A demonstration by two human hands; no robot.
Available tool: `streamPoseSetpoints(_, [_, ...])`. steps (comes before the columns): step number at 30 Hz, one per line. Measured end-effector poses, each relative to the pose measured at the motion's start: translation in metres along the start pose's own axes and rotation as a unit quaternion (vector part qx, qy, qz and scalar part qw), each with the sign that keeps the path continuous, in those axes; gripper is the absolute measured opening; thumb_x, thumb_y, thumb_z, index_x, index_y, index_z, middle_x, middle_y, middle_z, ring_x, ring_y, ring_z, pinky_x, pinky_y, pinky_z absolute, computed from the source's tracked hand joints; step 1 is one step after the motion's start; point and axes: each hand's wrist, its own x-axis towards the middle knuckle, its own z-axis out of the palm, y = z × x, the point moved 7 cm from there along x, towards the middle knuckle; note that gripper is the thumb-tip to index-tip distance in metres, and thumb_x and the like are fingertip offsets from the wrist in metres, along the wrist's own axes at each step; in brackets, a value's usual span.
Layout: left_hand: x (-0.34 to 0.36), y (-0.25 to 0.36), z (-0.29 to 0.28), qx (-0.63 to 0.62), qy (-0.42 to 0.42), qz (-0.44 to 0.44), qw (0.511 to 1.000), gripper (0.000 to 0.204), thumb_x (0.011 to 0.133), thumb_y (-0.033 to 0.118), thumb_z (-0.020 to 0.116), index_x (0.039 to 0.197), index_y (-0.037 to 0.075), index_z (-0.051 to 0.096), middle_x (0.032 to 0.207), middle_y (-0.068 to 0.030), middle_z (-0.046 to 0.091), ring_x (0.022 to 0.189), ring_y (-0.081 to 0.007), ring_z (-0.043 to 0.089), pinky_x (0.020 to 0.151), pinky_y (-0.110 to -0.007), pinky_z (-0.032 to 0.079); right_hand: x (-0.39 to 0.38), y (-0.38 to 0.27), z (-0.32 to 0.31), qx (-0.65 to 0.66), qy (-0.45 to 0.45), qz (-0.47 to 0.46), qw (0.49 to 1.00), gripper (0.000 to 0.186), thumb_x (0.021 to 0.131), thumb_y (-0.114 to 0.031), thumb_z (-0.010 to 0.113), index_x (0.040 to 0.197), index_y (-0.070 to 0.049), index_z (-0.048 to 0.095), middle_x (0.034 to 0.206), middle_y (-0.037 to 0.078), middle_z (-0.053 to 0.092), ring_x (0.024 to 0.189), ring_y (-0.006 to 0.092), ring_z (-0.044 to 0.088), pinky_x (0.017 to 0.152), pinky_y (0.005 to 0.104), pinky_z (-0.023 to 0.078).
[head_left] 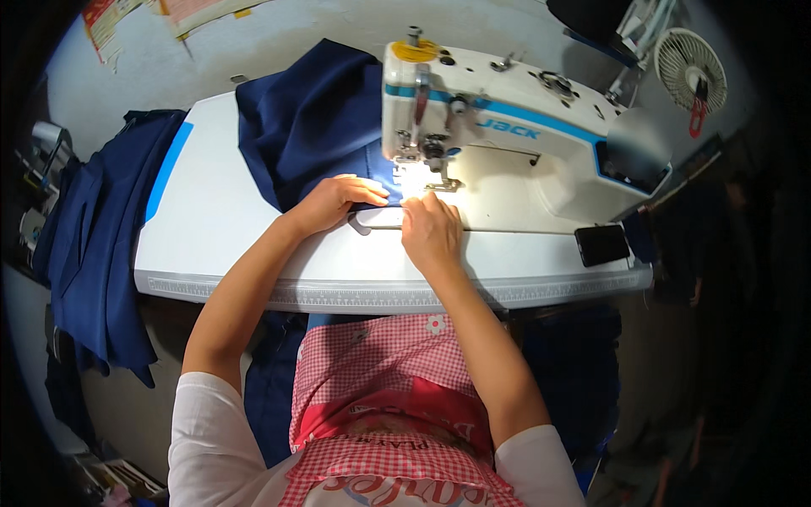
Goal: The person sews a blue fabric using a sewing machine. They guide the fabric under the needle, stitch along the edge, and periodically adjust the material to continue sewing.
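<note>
A white sewing machine (524,118) with a blue stripe stands on the white table, its lamp lighting the needle area. Dark blue fabric (308,118) lies bunched to the left of the machine head, and its near edge runs under the presser foot. On that edge, just left of the needle, my left hand (334,203) rests with fingers stretched out flat. Close in front of the presser foot, my right hand (432,224) has its fingers bent and pressed together at the fabric's edge. The glare and the fingers hide the exact grip.
A black phone (602,245) lies on the table's right side. Along the front edge runs a ruler strip (380,296). More dark blue fabric (101,220) hangs at the left. A small fan (691,72) and red-handled snips (699,110) are at upper right.
</note>
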Motion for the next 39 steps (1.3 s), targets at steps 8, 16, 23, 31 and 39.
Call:
streamPoseSetpoints(8, [0.011, -0.019, -0.002, -0.013, 0.0, -0.009, 1.0, 0.043, 0.078, -0.013, 0.054, 0.106, 0.012, 0.073, 0.117, -0.0085, 0.067, 0.11, -0.0263, 0.061, 0.099, -0.033, 0.044, 0.007, 0.004, 0.009, -0.032, -0.019, -0.01, 0.999, 0.017, 0.081, -0.012, 0.061, 0.096, -0.006, 0.068, 0.086, 0.013, 0.06, 0.083, 0.0277, 0.062, 0.079, 0.0405, 0.043])
streamPoseSetpoints(16, [0.025, -0.038, -0.008, -0.044, -0.024, -0.048, 0.998, 0.043, 0.078, -0.015, 0.055, 0.11, 0.009, 0.071, 0.124, -0.0118, 0.063, 0.117, -0.0284, 0.058, 0.105, -0.032, 0.041, 0.011, 0.004, 0.012, -0.037, -0.06, 0.014, 0.997, 0.012, 0.081, -0.013, 0.061, 0.088, -0.004, 0.065, 0.087, 0.015, 0.06, 0.085, 0.0294, 0.061, 0.082, 0.0407, 0.043])
streamPoseSetpoints(23, [0.024, -0.037, -0.009, -0.028, -0.039, -0.027, 0.998, 0.042, 0.078, -0.011, 0.057, 0.113, 0.009, 0.069, 0.126, -0.0128, 0.062, 0.118, -0.0287, 0.057, 0.105, -0.032, 0.041, 0.01, 0.005, 0.009, -0.02, -0.055, 0.022, 0.998, 0.014, 0.08, -0.012, 0.061, 0.091, -0.004, 0.066, 0.087, 0.015, 0.06, 0.084, 0.0297, 0.062, 0.081, 0.0411, 0.043])
streamPoseSetpoints(31, [0.005, 0.012, 0.01, 0.148, 0.061, -0.045, 0.986, 0.028, 0.082, 0.002, 0.062, 0.105, 0.014, 0.072, 0.099, -0.0037, 0.061, 0.09, -0.0223, 0.059, 0.079, -0.03, 0.05, 0.007, 0.014, 0.014, 0.001, -0.04, 0.025, 0.999, 0.015, 0.081, -0.012, 0.06, 0.093, -0.006, 0.067, 0.088, 0.015, 0.062, 0.085, 0.03, 0.062, 0.081, 0.0417, 0.042])
streamPoseSetpoints(39, [0.007, 0.013, 0.012, 0.148, 0.114, -0.061, 0.981, 0.019, 0.081, 0.003, 0.062, 0.094, 0.012, 0.073, 0.092, -0.0037, 0.062, 0.088, -0.0225, 0.059, 0.075, -0.032, 0.05, 0.004, 0.016, 0.015, 0.02, -0.008, 0.01, 1.0, 0.016, 0.082, -0.013, 0.061, 0.095, -0.006, 0.068, 0.088, 0.015, 0.062, 0.084, 0.0306, 0.062, 0.081, 0.0426, 0.043])
